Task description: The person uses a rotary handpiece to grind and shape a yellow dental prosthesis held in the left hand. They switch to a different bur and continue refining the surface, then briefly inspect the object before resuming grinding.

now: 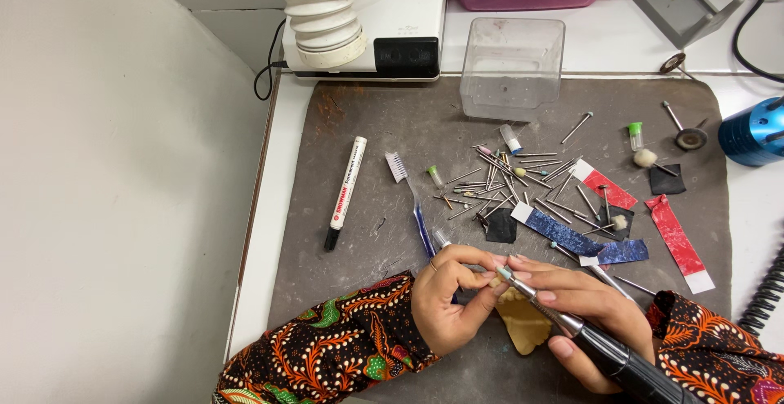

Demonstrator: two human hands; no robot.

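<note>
Head view is showing two hands meeting at the near edge of a dark grey rubber mat (367,135) lying on a white desk (278,167). The left hand (449,298) is pinching a small pale piece between thumb and fingertips, its grip closing narrow around it; the piece is mostly hidden, so its shape is hard to tell. The right hand (584,310) is wrapping its grip around a slim black-and-silver rotary handpiece (596,343), whose pale green tip (504,273) is touching the pinched piece. A flat tan, tooth-shaped slab (525,322) is lying on the mat just beneath both hands.

A blue-handled toothbrush (412,204) is resting just beyond the left hand, and a white marker pen with a black cap (344,192) is lying further left. A loose scatter of thin metal burs (510,184) is spreading across the mat's middle, with blue abrasive strips (572,239) and red abrasive strips (678,237) beside it. A clear plastic box (513,68) is standing at the far edge.
</note>
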